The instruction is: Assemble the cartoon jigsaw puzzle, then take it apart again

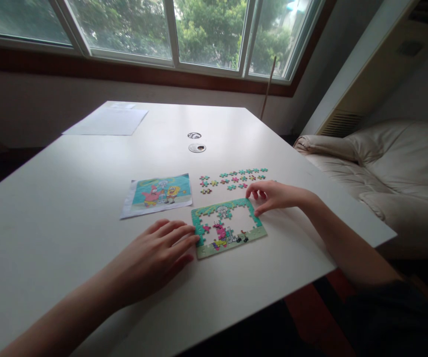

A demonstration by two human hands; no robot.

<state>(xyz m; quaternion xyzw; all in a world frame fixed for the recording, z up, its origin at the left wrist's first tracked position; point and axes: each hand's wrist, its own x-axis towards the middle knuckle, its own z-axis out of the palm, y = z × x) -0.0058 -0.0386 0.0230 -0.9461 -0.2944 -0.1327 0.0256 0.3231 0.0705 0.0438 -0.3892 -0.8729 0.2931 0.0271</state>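
A partly filled jigsaw puzzle [232, 242] lies flat on the white table, its border in place and gaps showing in the middle. My left hand [165, 248] rests at its left edge, fingers stretched out and touching the frame. At the upper right corner is my right hand [269, 195], thumb and fingers apart and curved beside the edge; I see nothing between them. Loose puzzle pieces [235, 179] are laid out in rows just beyond the puzzle. To their left lies a printed reference picture [162, 192] with cartoon figures.
The white table [87, 208] extends to the window. White paper sheets [106, 122] lie at its far left, and two round cable holes [197, 148] sit mid-table. A pale leather sofa [396, 163] stands on the right, and a thin stick [268, 87] leans by the window.
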